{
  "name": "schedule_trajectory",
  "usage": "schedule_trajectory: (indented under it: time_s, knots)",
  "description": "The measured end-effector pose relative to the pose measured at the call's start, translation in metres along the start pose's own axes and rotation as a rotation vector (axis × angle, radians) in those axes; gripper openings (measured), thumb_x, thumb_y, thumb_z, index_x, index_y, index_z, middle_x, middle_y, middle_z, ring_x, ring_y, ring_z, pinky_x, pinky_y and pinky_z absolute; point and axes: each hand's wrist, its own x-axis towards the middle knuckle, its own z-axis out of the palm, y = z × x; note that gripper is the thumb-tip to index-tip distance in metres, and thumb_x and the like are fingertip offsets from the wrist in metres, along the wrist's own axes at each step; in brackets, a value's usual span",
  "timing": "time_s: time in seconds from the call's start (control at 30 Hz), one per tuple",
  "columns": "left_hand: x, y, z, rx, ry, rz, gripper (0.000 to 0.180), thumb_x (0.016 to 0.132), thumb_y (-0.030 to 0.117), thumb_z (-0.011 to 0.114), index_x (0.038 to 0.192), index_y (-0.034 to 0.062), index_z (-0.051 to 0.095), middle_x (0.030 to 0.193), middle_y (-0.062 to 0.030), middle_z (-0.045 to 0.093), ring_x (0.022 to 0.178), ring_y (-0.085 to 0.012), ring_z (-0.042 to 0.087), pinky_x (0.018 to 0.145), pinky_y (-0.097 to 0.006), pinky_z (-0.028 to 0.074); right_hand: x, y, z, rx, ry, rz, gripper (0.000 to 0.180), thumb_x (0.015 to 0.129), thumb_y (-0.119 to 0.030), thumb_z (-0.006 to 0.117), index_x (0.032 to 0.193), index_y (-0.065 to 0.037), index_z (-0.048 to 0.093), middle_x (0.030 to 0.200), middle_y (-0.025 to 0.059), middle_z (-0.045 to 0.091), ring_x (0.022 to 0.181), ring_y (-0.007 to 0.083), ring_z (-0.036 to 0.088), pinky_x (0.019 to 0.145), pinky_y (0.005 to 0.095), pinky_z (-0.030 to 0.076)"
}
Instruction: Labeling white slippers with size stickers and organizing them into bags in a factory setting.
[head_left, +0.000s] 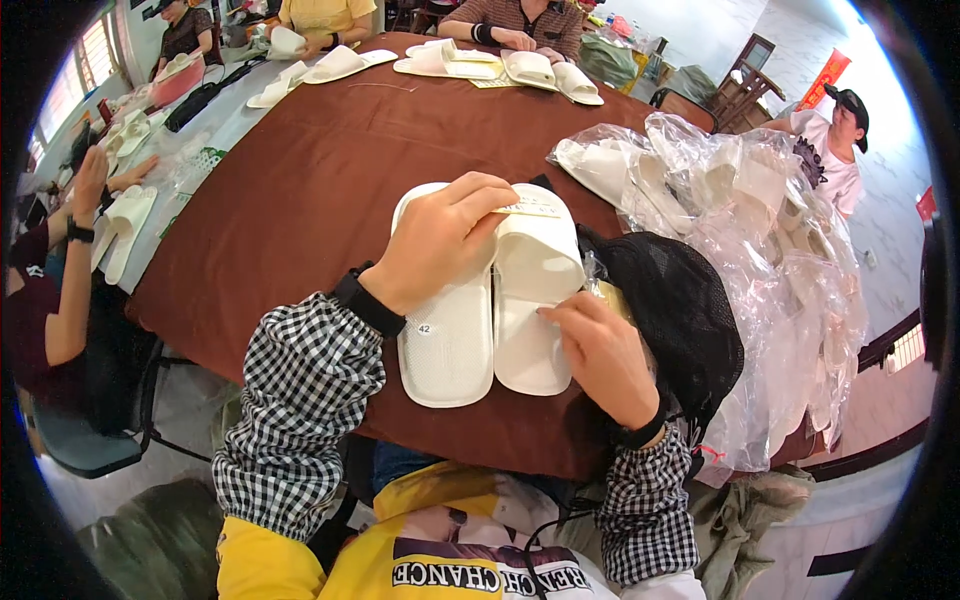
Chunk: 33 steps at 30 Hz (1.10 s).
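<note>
White slippers point(495, 310) paired side by side on the brown surface point(320, 190), left hand point(435, 240) draped over the toes pinching a small paper tag point(525, 209), right hand point(600, 355) fingers curled, touching the right slipper's edge, black mesh bag point(680, 310) just beside

A round table covered in a dark brown cloth point(320, 170) carries a pair of white slippers point(490, 300) lying side by side near its front edge. More white slippers point(500, 65) sit along the far edge. A black mesh bag point(680, 310) and a heap of clear plastic bags point(740, 190) rest at the right.
</note>
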Motion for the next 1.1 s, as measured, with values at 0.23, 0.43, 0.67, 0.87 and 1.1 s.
schedule_trajectory:
  time_s: [0.23,0.43,0.67,0.87,1.1]
  knots:
    - [0.001,0.001,-0.003,0.009,-0.017,0.024,0.021,0.087,0.001,0.067,0.108,0.0040,0.068,0.107,-0.0094,0.069,0.095,-0.0271,0.069,0.081,-0.035,0.057,0.001,-0.001,0.000,-0.038,-0.017,-0.088,0.027,0.081,-0.001,0.060,0.107,-0.004,0.068,0.097,0.0094,0.061,0.089,0.0278,0.064,0.071,0.0399,0.054]
    - [0.001,0.000,0.000,0.006,-0.004,0.029,0.021,0.085,0.000,0.068,0.106,0.0036,0.068,0.107,-0.0100,0.069,0.094,-0.0278,0.069,0.080,-0.035,0.057,0.000,0.001,-0.001,-0.013,-0.022,-0.067,0.029,0.082,0.002,0.059,0.109,-0.001,0.068,0.100,0.0105,0.062,0.092,0.0298,0.064,0.073,0.0396,0.053]
    - [-0.001,0.001,0.002,-0.027,0.029,0.070,0.022,0.080,-0.001,0.065,0.101,0.0021,0.068,0.105,-0.0118,0.069,0.092,-0.0307,0.069,0.081,-0.038,0.056,0.002,-0.005,-0.002,-0.063,-0.024,-0.094,0.028,0.080,0.000,0.059,0.106,-0.004,0.069,0.098,0.0100,0.061,0.093,0.0292,0.063,0.074,0.0404,0.053]
    - [-0.002,0.001,0.001,-0.032,-0.007,0.050,0.018,0.083,0.000,0.064,0.101,0.0027,0.068,0.109,-0.0093,0.069,0.094,-0.0284,0.069,0.082,-0.037,0.056,0.001,-0.009,-0.005,0.000,-0.017,-0.047,0.029,0.079,0.005,0.058,0.105,0.001,0.070,0.098,0.0139,0.062,0.090,0.0336,0.064,0.077,0.0407,0.053]
    - [-0.004,0.002,0.001,-0.048,-0.058,0.055,0.018,0.083,0.000,0.066,0.101,0.0020,0.067,0.108,-0.0094,0.069,0.093,-0.0283,0.068,0.082,-0.036,0.056,0.001,-0.009,-0.003,-0.090,-0.041,-0.085,0.028,0.078,0.005,0.059,0.103,-0.001,0.071,0.099,0.0125,0.063,0.091,0.0320,0.064,0.076,0.0394,0.054]
